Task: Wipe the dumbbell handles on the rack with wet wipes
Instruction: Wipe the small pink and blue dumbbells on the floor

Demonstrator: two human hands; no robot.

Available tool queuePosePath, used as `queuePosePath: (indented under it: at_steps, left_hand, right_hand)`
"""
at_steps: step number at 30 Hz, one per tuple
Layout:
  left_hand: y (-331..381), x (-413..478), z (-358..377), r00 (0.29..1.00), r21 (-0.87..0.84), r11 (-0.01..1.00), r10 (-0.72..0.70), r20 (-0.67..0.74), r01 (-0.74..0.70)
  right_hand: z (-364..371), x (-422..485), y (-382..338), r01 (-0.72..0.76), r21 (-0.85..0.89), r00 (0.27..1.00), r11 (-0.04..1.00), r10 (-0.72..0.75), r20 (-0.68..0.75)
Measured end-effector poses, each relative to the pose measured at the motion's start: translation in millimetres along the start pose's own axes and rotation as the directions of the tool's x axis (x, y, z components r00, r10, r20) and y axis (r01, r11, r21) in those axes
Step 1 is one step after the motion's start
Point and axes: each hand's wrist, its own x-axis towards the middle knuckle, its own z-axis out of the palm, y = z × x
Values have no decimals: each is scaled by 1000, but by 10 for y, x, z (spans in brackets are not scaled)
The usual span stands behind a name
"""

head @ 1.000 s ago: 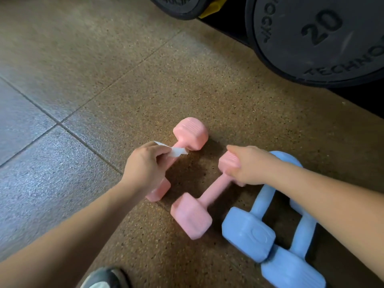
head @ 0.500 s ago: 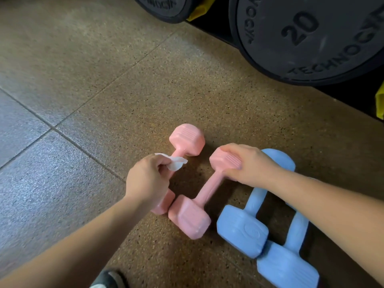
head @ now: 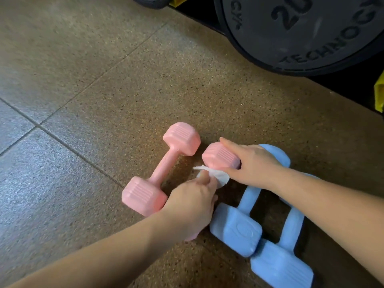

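Wipe (head: pixel 217 176) pinched in left hand (head: pixel 191 204), right hand (head: pixel 256 165) gripping pink dumbbell (head: pixel 217 156)

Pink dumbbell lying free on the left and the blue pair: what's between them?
In the head view, the second pink dumbbell, its handle covered by the left hand holding a white wipe.

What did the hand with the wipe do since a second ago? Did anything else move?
The left hand, pinching the white wet wipe, left the handle of the left pink plastic dumbbell and moved right, onto the handle of the right pink plastic dumbbell. The right hand kept gripping that dumbbell's far head. The two blue plastic dumbbells stayed put.
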Motion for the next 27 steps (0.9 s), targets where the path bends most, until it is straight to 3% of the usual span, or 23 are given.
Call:
queuePosePath:
  at_steps: [2,4,9,14,18,21,27]
  left_hand:
    - [86,-70,100,993,121,992,-36,113,22]
    - [112,-8,88,982,122,990,-84,167,64]
    - [-2,190,-58,994,38,999,-21,110,17]
    - [69,-370,-62,987,70,997,-34,160,23]
    - [50,-178,-101,988,-121,981,-150,30,153]
    - [-7,14,-44,993,-151,981,-119,19,121]
    - [177,-327,-53,980,82,995,-69,189,55]
  right_hand:
    - [-31,-10,19,7,-9,1000,1000,-7,7]
    - [-57,-12,20,10,-33,1000,999,-9,4]
    - [-82,-1,-33,27,-76,999,997,-24,32]
    - [-99,-14,12,100,-127,992,987,-89,88]
    - [-43,5,9,120,-154,991,981,-111,71]
    - [-46,10,19,112,-136,992,984,-104,65]
    - [1,33,44,124,-156,992,980,-117,55]
